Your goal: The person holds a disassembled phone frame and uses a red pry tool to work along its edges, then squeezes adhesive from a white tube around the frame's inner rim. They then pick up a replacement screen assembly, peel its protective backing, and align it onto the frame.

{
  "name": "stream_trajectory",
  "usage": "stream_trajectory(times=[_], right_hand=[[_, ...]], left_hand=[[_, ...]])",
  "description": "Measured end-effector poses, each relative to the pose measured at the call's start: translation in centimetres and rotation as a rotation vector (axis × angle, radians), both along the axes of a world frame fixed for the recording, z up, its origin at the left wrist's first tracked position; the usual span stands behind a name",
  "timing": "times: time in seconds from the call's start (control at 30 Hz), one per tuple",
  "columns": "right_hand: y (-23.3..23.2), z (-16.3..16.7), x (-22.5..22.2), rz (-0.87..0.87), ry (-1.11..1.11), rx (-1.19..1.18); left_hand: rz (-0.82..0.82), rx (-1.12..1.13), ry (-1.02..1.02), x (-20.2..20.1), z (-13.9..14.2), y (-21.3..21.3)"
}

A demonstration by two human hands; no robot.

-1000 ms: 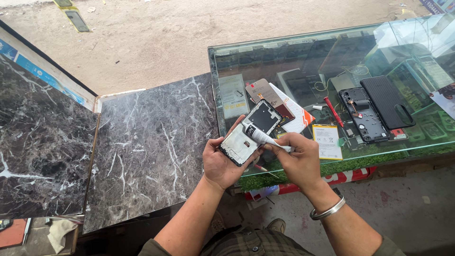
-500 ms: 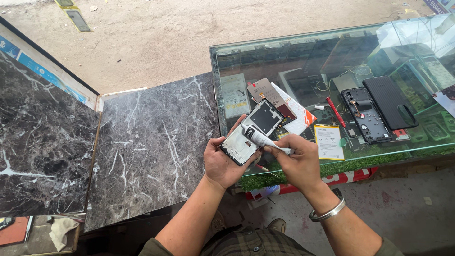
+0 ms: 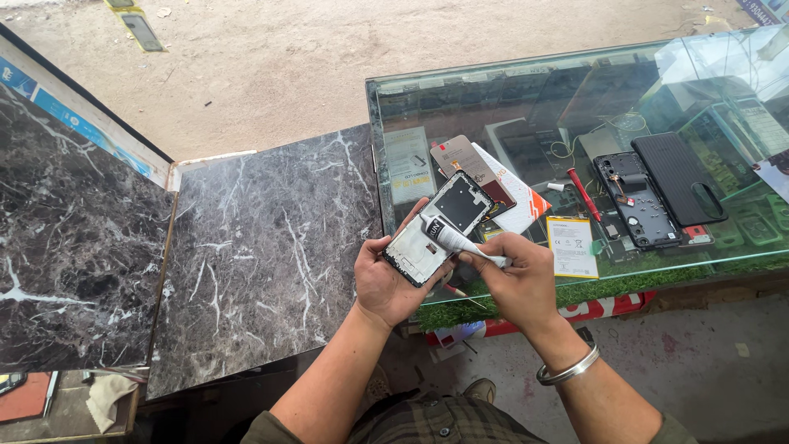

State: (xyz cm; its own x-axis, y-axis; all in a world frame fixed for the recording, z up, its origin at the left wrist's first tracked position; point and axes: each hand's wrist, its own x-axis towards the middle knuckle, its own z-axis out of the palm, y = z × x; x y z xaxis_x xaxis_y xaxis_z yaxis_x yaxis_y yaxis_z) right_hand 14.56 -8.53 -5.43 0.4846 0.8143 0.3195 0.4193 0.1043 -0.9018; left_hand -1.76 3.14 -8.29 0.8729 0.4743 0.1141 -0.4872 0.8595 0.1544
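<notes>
Glue tube over an open phone

We hold the phone [image 3: 437,228] in our left hand [image 3: 393,284] above the glass counter [image 3: 526,90]; our right hand [image 3: 518,284] pinches the tube [image 3: 459,241] – squeezing hard could flood the frame, and a tilted palm could drop it.

A glass counter [image 3: 394,107] carries an opened black phone body [image 3: 637,201], a black back cover [image 3: 678,177] just beside it, a red-handled screwdriver [image 3: 585,196] and a white and yellow battery [image 3: 572,246]. Left of the glass stand dark marble slabs [image 3: 263,247]. Beyond lies sandy ground [image 3: 329,49].
</notes>
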Motion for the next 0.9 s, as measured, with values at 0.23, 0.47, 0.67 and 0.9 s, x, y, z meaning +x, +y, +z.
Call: stream_trajectory(times=[0.23, 0.47, 0.67, 0.9], right_hand=[[-0.3, -0.2, -0.4, 0.042, -0.041, 0.021], [-0.4, -0.2, -0.7, 0.012, -0.080, 0.008], [-0.4, 0.0, -1.0, 0.014, -0.129, 0.006], [-0.4, 0.2, -1.2, 0.056, -0.091, 0.066]], left_hand=[[0.019, 0.015, 0.047, 0.1, 0.5, -0.2], [0.022, 0.000, 0.044, 0.1, 0.7, -0.3], [0.023, 0.024, 0.047, 0.1, 0.3, -0.2], [0.012, 0.033, -0.010, 0.0, 0.2, -0.2]])
